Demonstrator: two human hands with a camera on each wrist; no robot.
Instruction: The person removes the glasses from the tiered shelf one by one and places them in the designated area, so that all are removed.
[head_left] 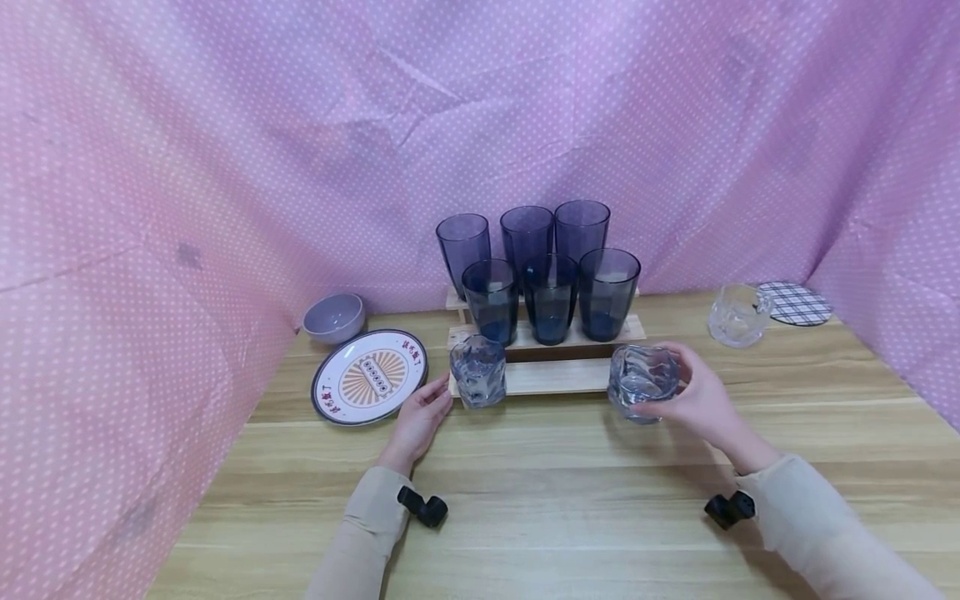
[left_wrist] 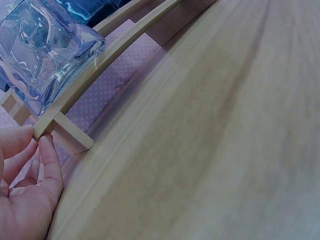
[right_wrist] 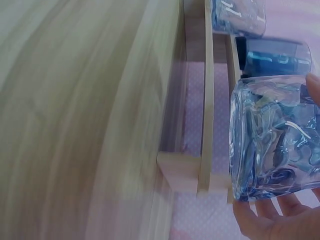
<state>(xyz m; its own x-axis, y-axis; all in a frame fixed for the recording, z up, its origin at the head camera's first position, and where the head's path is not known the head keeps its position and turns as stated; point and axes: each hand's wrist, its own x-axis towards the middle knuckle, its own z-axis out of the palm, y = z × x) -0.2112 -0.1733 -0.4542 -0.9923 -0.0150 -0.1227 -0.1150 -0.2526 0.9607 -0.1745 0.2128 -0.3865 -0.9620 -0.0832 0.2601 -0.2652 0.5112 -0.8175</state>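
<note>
My right hand grips a clear wavy glass, thumb and fingers round its side. In the head view that glass overlaps the right end of the lowest step of a tiered wooden rack. At the rack's left end my left hand pinches the corner of the lowest step, thumb above and fingers below. Just beside these fingers, another wavy glass stands on the same step. Three dark blue tumblers fill the middle step, and three purplish tumblers stand on the top one.
Left of the rack lie a round patterned plate and a small purple-grey bowl. A clear glass mug stands at the back right by a checked round mat. Pink dotted cloth hangs behind the wooden table.
</note>
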